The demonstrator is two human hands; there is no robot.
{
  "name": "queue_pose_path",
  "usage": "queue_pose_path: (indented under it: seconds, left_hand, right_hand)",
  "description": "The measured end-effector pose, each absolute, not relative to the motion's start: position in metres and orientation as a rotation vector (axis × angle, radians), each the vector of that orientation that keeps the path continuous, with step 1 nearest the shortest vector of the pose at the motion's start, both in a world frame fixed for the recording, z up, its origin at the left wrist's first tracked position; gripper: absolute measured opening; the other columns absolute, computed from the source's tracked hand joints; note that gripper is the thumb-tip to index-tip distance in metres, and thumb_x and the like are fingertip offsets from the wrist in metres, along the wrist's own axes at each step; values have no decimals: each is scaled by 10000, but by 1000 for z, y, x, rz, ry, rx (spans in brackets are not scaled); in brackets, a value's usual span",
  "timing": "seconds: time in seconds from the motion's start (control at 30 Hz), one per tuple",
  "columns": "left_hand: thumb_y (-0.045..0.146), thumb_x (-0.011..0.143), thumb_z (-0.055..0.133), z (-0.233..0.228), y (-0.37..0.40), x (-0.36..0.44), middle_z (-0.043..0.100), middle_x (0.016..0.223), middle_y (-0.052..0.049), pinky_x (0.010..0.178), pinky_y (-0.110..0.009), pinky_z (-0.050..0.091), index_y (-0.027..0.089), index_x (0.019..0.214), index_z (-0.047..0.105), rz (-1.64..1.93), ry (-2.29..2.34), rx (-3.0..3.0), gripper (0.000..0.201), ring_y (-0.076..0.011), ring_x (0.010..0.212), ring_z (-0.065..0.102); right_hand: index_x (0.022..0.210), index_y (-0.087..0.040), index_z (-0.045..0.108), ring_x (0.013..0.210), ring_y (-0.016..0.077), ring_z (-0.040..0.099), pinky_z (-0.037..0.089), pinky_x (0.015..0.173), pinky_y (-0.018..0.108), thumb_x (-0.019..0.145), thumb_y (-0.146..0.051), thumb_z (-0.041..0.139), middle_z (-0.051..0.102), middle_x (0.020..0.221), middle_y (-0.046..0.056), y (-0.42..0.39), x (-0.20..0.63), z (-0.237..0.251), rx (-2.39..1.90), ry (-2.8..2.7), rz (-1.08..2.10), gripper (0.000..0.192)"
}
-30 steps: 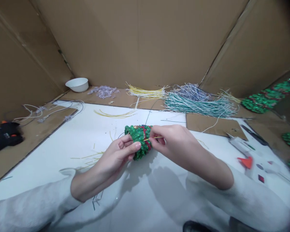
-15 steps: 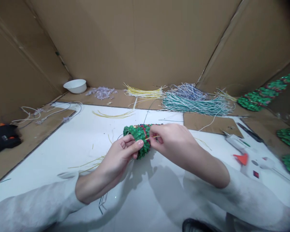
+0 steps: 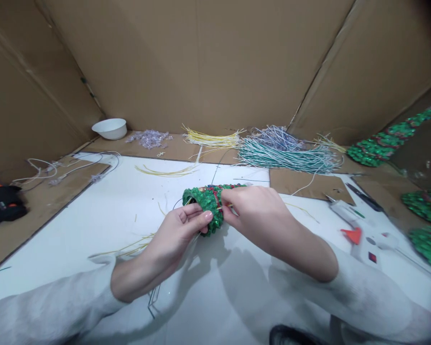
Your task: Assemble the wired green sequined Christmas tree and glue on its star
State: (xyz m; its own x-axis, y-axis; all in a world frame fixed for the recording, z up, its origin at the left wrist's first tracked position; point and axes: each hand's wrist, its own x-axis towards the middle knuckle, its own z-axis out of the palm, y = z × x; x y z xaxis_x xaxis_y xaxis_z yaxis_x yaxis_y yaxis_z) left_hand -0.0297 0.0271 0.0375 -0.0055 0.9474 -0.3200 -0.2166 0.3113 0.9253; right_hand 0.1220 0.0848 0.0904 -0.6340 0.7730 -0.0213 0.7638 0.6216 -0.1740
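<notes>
While the green sequined piece (image 3: 206, 203) hangs just above the middle of the white worktop (image 3: 93, 225), both hands close on it from opposite sides. The left hand (image 3: 181, 230) has its grip closed on the piece's near lower edge, thumb on top and fingers tucked beneath, so the piece sits at the fingertips rather than in the palm. The right hand (image 3: 253, 211) pinches a thin yellow strand (image 3: 225, 207) between thumb and forefinger, its end touching the piece's right side, where red sequins show among the green. Toward the far edge of the worktop lie a bundle of yellow strands (image 3: 211, 139) and a larger heap of teal and white strands (image 3: 287, 155). A white bowl (image 3: 109, 128) stands at the far left corner, and a glue gun (image 3: 348, 215) lies near the right edge.
</notes>
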Motion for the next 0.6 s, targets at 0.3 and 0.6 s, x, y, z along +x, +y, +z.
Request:
queue_pose_path:
  seconds: [0.3, 0.6]
  left_hand:
    - [362, 688, 729, 36, 28, -34, 502, 608, 14, 582, -242, 328, 141, 635, 576, 1045, 1203, 816, 274, -103, 599, 440]
    - [378, 699, 723, 35, 27, -35, 507, 598, 13, 572, -225, 332, 142, 637, 581, 1004, 1205, 829, 282, -97, 586, 447]
  right_hand:
    - [673, -202, 544, 476, 89, 372, 119, 486, 275, 840, -251, 465, 557, 576, -37, 87, 123, 85, -1313, -2659, 377, 191]
    - [658, -183, 531, 495, 89, 351, 133, 493, 273, 836, -207, 474, 562, 608, -27, 88, 121, 89, -1302, -2759, 439, 188]
